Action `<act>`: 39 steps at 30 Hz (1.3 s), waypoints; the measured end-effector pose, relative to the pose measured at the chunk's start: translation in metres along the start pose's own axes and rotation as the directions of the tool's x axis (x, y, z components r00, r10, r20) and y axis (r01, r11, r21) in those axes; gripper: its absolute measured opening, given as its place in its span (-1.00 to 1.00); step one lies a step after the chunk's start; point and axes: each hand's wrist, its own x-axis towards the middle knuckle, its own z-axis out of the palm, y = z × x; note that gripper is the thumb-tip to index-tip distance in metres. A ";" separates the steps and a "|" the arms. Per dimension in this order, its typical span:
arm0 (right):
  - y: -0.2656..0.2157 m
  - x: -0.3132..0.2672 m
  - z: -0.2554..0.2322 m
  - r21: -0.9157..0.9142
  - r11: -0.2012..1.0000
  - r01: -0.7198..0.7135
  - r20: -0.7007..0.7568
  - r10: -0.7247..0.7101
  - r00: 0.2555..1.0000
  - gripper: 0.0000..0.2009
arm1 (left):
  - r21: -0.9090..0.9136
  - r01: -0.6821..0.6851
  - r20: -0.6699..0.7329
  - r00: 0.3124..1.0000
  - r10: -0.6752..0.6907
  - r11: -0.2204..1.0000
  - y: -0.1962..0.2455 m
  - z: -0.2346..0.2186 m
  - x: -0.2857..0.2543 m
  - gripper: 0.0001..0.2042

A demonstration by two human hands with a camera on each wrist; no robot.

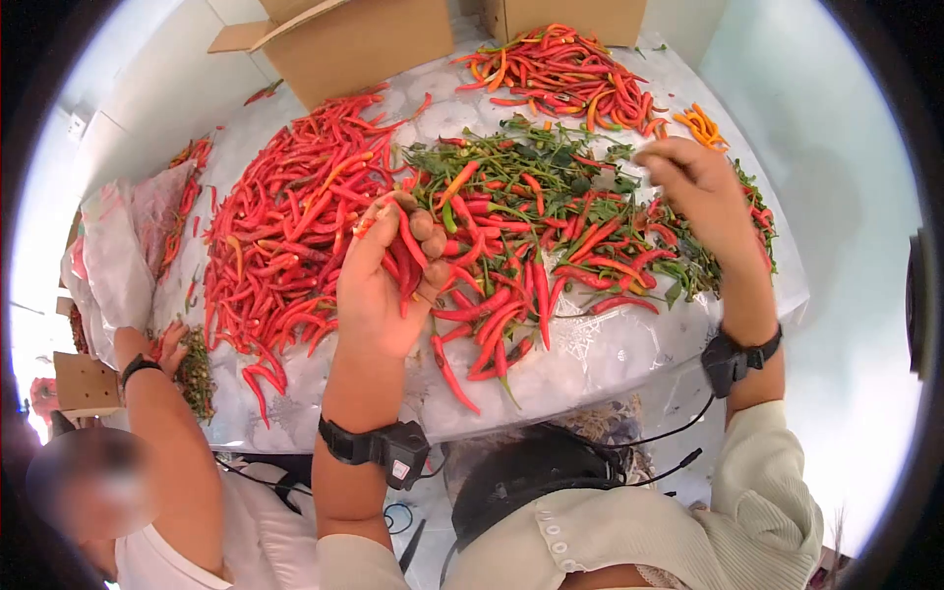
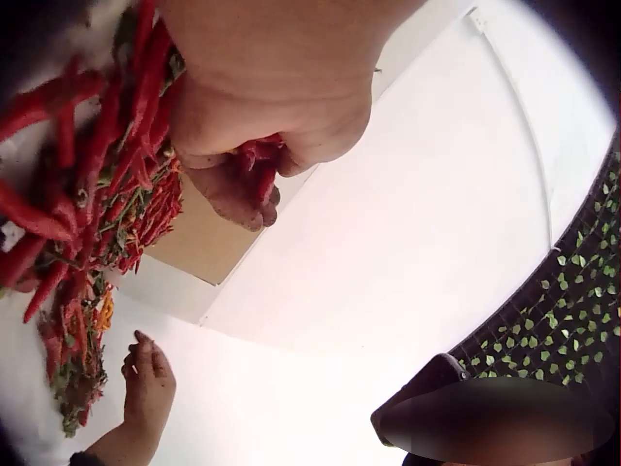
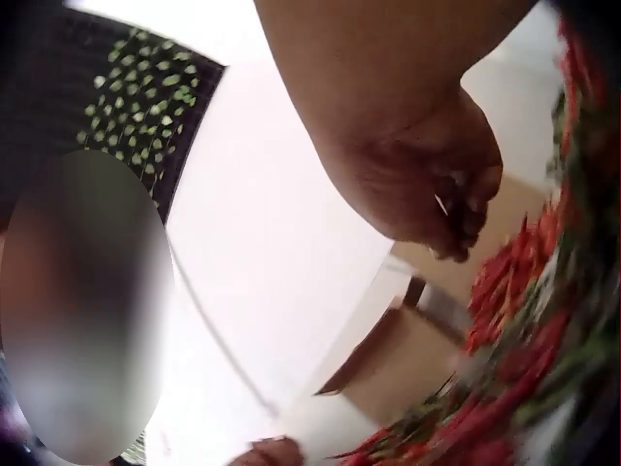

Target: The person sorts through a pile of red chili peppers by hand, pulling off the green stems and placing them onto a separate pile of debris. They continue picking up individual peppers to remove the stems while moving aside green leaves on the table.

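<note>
My left hand (image 1: 385, 285) grips several red chili peppers (image 1: 409, 248) in its curled fingers, palm up, over the front of the chili heap. The left wrist view shows red chili ends (image 2: 260, 155) poking out between thumb and fingers. My right hand (image 1: 700, 187) is raised over the right end of the pile of green stems (image 1: 511, 162), its fingers loosely bent. Nothing shows between the fingers of the right hand (image 3: 437, 194) in the right wrist view. Below and between the hands lie red chilies (image 1: 492, 305) mixed with green stems and leaves.
A large heap of red chilies (image 1: 285, 226) lies to the left, another pile (image 1: 575, 79) at the back. Orange chilies (image 1: 701, 128) sit at the back right. Cardboard boxes (image 1: 354, 49) stand behind. Another person's hand (image 1: 169, 349) rests at the table's left, near a plastic sack (image 1: 118, 236).
</note>
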 end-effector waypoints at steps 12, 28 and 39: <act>-0.017 -0.014 0.035 -0.349 0.897 0.270 0.194 -0.213 0.958 -0.82 | 0.086 0.085 0.051 0.995 -0.089 0.993 -0.002 -0.004 0.002 -0.86; -0.026 0.010 0.067 0.374 0.865 -0.335 0.495 0.119 0.860 -0.80 | 0.334 0.154 -0.051 0.988 -0.145 0.930 -0.008 0.002 0.001 -0.90; -0.027 0.013 0.081 0.631 0.750 -0.199 0.431 -0.126 0.894 -0.83 | 0.387 0.217 -0.150 0.974 -0.171 0.896 -0.014 0.015 -0.008 -0.77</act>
